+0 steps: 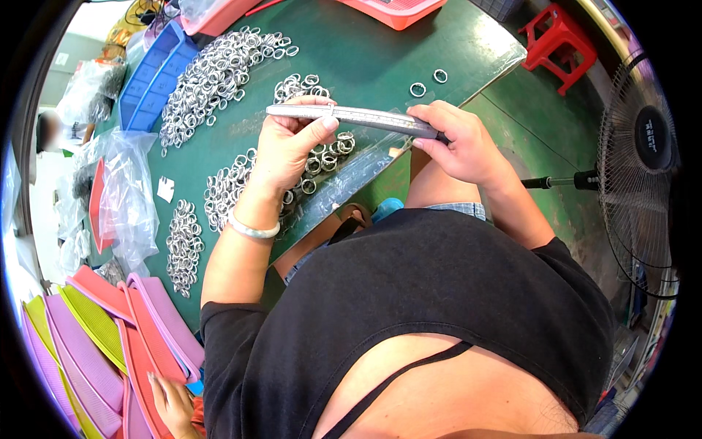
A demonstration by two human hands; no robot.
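Note:
A tapered metal ring mandrel (373, 118) lies nearly level above the table's near edge. Its dark thick end is gripped by my right hand (462, 140), fingers wrapped round it. Toward the thin end, my left hand (292, 146) pinches with thumb and fingers at a thin silver ring (332, 110) that appears to sit around the mandrel; the fingers partly hide it. Beneath and beside my left hand are heaps of silver rings (228, 192), some larger rings (329, 155) among them. Two loose rings (417, 89) rest beyond the mandrel.
A big ring pile (212, 84) and a smaller one (184, 247) cover the green table's left. Around them are a blue bin (155, 77), plastic bag (130, 197) and stacked colored baskets (88, 351). Another person's hand (172, 406) shows lower left. Right: fan (643, 146), red stool (559, 44).

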